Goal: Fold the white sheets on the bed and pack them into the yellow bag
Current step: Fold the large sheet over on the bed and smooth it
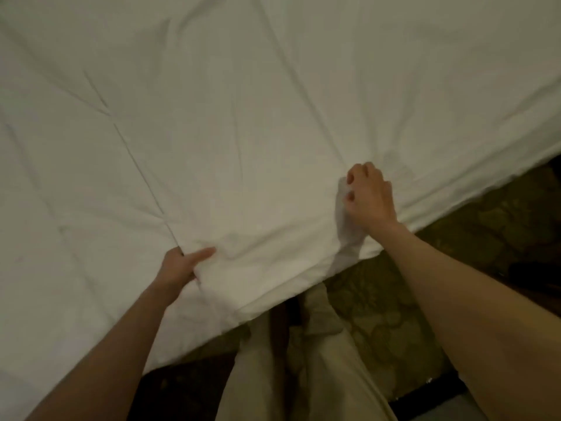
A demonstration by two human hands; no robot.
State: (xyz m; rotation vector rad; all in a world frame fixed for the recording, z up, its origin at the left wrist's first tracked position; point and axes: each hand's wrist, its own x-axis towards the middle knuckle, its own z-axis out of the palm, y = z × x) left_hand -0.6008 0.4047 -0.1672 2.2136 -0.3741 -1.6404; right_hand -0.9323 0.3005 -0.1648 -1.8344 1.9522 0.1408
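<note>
A white sheet (243, 117) lies spread over the bed and fills most of the view, with long creases running across it. My left hand (182, 265) grips a bunched fold of the sheet near the bed's near edge, thumb stretched out over the cloth. My right hand (368, 196) is curled round a raised pinch of the same sheet further right, and a ridge of cloth hangs down from it toward the edge. The yellow bag is not in view.
The bed's near edge (303, 296) runs diagonally from lower left to upper right. Below it lies a dark patterned carpet (455, 253). My legs in pale trousers (303, 375) stand close against the bed.
</note>
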